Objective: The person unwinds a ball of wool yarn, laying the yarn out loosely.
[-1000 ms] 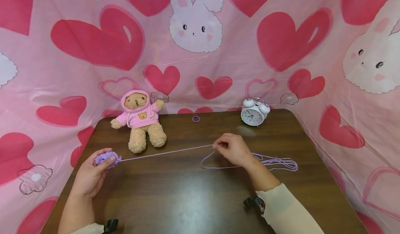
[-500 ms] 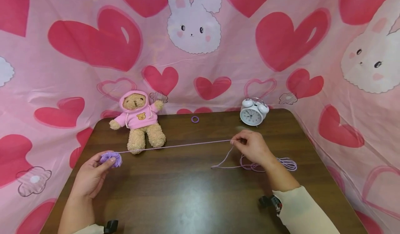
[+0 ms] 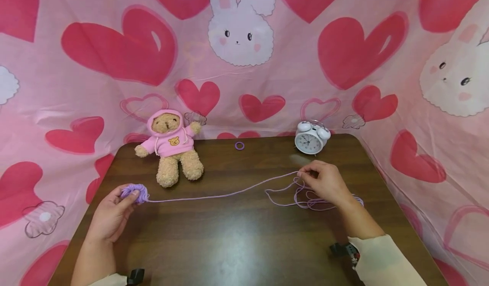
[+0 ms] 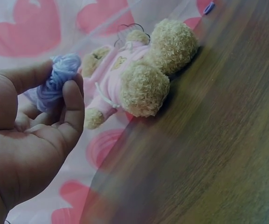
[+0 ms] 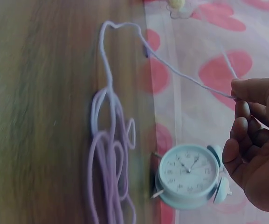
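Note:
My left hand (image 3: 112, 214) holds a small wound bundle of lilac yarn (image 3: 138, 192) between thumb and fingers, at the left of the table. From it a yarn strand (image 3: 214, 197) runs across to the right, sagging a little. My right hand (image 3: 324, 182) pinches that strand between thumb and fingertips, above the right side of the table. In the right wrist view the pinched strand (image 5: 185, 77) drops to a loose pile of yarn loops (image 5: 111, 154) on the wood. Part of this pile is hidden behind my right hand and forearm in the head view.
A teddy bear (image 3: 173, 146) in a pink hoodie sits at the back left of the brown table (image 3: 229, 243). A purple ring (image 3: 239, 146) lies at the back edge. At the back right stands a white alarm clock (image 3: 311, 137). Patterned pink cloth (image 3: 282, 74) hangs behind.
My right hand has moved right, drawing out a longer strand. The strand was taut and now sags. Loose loops near the right hand have shifted. The left hand has barely moved.

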The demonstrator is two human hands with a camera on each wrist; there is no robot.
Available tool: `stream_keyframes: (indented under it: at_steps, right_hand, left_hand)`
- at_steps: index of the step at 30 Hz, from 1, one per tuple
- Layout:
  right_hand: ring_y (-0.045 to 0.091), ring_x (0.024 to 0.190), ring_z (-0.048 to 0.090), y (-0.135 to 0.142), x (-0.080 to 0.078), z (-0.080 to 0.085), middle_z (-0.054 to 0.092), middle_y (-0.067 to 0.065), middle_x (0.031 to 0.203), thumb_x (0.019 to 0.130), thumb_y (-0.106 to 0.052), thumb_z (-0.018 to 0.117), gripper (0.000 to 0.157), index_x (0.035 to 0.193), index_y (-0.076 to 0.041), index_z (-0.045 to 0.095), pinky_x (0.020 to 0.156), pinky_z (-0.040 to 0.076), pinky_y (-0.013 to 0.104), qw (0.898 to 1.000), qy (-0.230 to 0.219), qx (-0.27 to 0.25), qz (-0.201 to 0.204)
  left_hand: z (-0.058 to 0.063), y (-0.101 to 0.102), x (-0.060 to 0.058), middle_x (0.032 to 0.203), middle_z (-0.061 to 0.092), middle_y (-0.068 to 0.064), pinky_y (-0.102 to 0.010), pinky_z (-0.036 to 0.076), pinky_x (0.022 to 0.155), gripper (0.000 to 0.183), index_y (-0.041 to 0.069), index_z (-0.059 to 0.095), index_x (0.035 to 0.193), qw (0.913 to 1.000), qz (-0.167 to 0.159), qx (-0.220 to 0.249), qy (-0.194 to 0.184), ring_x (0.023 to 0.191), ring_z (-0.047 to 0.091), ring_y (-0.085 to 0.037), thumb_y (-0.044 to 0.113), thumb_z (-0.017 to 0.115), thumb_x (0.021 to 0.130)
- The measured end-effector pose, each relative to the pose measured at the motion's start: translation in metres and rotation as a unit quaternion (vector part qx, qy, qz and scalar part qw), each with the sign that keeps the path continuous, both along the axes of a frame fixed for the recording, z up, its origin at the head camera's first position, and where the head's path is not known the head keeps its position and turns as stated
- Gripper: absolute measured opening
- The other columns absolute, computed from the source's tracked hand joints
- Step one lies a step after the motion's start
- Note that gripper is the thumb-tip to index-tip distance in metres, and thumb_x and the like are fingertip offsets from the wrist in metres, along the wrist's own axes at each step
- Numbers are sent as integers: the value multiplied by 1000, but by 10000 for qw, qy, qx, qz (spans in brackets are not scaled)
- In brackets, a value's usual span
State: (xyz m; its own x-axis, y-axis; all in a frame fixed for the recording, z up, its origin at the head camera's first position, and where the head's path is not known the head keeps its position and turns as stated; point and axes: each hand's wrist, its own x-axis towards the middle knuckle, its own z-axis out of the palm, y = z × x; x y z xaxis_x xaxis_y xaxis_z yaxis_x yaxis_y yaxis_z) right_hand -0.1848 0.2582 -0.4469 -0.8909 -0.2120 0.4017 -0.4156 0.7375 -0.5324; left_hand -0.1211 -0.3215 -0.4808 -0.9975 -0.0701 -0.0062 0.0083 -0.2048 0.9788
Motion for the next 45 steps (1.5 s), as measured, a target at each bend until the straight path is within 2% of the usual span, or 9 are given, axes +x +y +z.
stream_keyframes:
  at_steps: [6, 15, 22, 27, 33, 45]
  right_hand:
    - [7, 67, 54, 18, 5, -4, 67, -10, 81, 88, -17, 84, 5, 88, -16, 79, 60, 43, 23, 9996, -81, 41, -277]
    - [7, 65, 53, 46, 13, -1, 67, -8, 77, 88, -15, 83, 5, 86, -16, 79, 57, 40, 19, 9977, 114, 146, -659]
    - [7, 67, 51, 67, 23, 1, 69, -4, 81, 91, -20, 81, 6, 89, -14, 80, 57, 40, 20, 9945, -174, 190, -1012]
    - [4, 67, 51, 85, 29, 1, 73, 0, 84, 91, -22, 82, 10, 90, -12, 79, 56, 40, 20, 9923, -180, 223, -1204]
    - [4, 69, 50, 105, 34, -4, 75, 6, 86, 90, -21, 82, 14, 94, -8, 79, 58, 40, 20, 9891, -215, 213, -1444]
    - [-2, 71, 50, 134, 44, -19, 74, 6, 83, 92, -26, 79, 19, 95, -7, 79, 60, 41, 21, 9835, -488, 217, -1729]
  left_hand:
    - [0, -4, -1, 104, 71, 4, -20, 56, 80, 19, 13, 64, 116, 9999, -1, 93, 62, 91, 69, -7, 0, 57, 104]
    - [-2, -8, 0, 106, 71, 3, -20, 56, 80, 20, 14, 67, 116, 10000, 16, 75, 60, 92, 69, -8, 0, 57, 105]
    - [-3, -12, 0, 106, 70, 4, -20, 56, 80, 21, 15, 68, 116, 9999, 37, 87, 45, 92, 68, -8, 1, 56, 105]
    - [-3, -14, 2, 105, 70, 3, -20, 57, 80, 22, 13, 68, 116, 9998, 4, 168, 129, 92, 68, -8, 0, 55, 105]
    - [-5, -18, 2, 107, 69, 2, -20, 57, 81, 23, 13, 67, 118, 9995, 38, 259, 189, 92, 68, -9, -1, 54, 105]
    - [-8, -22, 3, 107, 70, 2, -20, 57, 82, 24, 13, 68, 116, 9988, 65, 392, 270, 93, 68, -8, -2, 54, 105]
